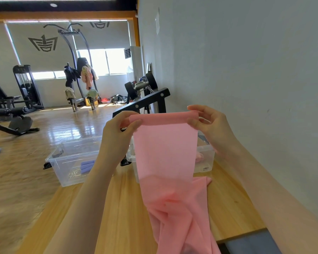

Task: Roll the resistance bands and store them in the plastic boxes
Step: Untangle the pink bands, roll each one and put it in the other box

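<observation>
- Pink resistance band (165, 153) is held up above the wooden table (121, 208), its top edge folded over and stretched flat between both hands; the rest hangs down and bunches in folds near the table's near edge.
- Left hand (117, 132) pinches the band's top left corner, thumb in front, fingers curled behind.
- Right hand (207, 123) pinches the top right corner between thumb and fingertips, the other fingers loosely bent.
- Two clear plastic boxes sit towards the table's far end: the left box (62, 162), by the left edge, holds rolled purple bands (86, 166).
- Right box (206, 158), beside the wall (246, 70) along the table's right edge, is partly hidden behind the band; something pink lies inside it.
- Beyond the table stands a dumbbell rack (143, 99) and gym machines.
</observation>
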